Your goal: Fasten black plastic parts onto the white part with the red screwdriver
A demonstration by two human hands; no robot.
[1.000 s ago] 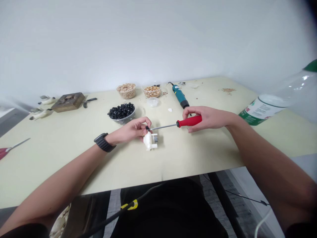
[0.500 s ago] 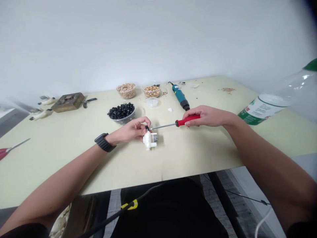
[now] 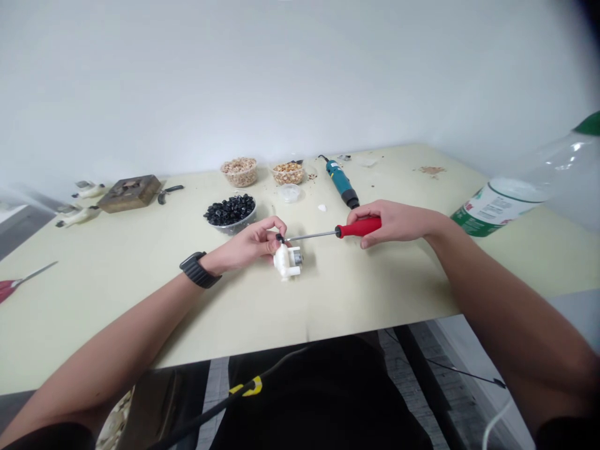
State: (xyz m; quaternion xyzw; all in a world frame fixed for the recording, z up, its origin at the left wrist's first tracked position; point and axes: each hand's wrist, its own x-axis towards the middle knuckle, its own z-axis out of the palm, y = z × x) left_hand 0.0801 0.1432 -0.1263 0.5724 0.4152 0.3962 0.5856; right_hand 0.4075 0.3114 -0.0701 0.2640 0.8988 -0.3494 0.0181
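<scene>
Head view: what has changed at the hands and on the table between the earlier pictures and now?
The white plastic housing has shifted slightly right and turned a little. The left hand still pinches the small black piece at its top. The right hand keeps its grip on the red-handled screwdriver. Nothing was let go. The bowl of black pieces and teal corded power tool stayed put.

Red-handled screwdriver (image 3: 360, 227) at white plastic housing (image 3: 284, 262)
</scene>
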